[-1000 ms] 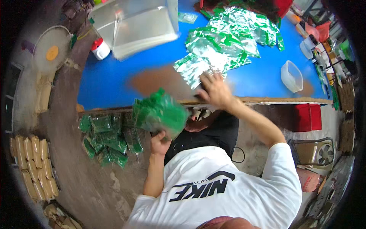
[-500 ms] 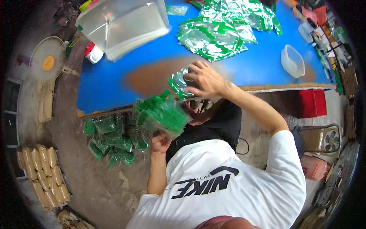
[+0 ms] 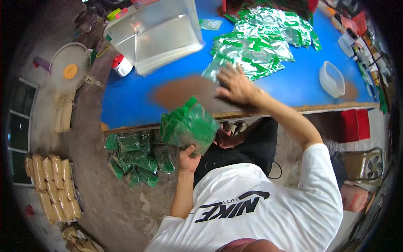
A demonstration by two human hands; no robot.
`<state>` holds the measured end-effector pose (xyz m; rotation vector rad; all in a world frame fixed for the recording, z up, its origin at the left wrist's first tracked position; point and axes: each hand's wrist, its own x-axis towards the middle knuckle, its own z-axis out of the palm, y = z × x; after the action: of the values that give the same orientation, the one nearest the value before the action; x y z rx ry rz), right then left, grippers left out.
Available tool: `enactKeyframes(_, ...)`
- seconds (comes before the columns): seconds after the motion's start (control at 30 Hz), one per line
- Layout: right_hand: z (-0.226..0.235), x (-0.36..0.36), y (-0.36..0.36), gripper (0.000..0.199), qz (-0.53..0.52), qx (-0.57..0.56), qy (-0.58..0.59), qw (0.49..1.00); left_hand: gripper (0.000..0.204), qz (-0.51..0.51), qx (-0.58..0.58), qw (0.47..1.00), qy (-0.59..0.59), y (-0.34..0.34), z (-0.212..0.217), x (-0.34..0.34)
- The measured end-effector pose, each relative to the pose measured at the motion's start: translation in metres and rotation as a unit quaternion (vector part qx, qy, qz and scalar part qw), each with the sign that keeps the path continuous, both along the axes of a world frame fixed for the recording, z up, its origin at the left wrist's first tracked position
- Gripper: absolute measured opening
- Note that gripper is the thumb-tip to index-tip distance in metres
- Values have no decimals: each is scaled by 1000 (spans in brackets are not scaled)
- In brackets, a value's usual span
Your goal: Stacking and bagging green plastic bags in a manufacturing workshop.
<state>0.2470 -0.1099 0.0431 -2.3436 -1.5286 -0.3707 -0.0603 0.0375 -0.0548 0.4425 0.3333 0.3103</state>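
My left hand [image 3: 189,159] is closed on the lower edge of a stack of clear plastic bags with green bands [image 3: 191,126], its thumb lying on top. The stack is fanned out just off the table's front edge. Over the blue table [image 3: 138,98] my right hand [image 3: 238,86] reaches forward with its fingers spread, slightly blurred. Its fingertips are at the near left edge of a loose pile of shiny green-and-clear bags [image 3: 252,52]; whether they touch a bag I cannot tell.
Large clear plastic sheets [image 3: 168,40] lie at the table's left, by a red-and-white bottle [image 3: 121,65]. A clear plastic tub [image 3: 331,80] stands right. Below are green packets [image 3: 136,157], brown packs [image 3: 53,189], a fan [image 3: 70,69] and a red box [image 3: 354,125].
My right hand has let go of the green-and-clear bag it held and moved forward to the pile. The left hand still holds its stack. The whole view has shifted somewhat.
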Motion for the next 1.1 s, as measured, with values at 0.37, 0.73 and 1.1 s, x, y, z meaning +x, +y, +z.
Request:
enactKeyframes(0.37, -3, 52, 12, 64, -171, -32, -7, 985, 64, -22, -35, 999, 12, 17, -22, -1)
enactKeyframes(0.73, 21, 89, 14, 54, -141, 41, 57, 987, 69, -28, -55, 998, -11, 6, -4, 8)
enactKeyframes(1.1, 29, 26, 26, 39, 55, 101, 169, 979, 68, 9, -60, 998, 1, 9, 5, 7)
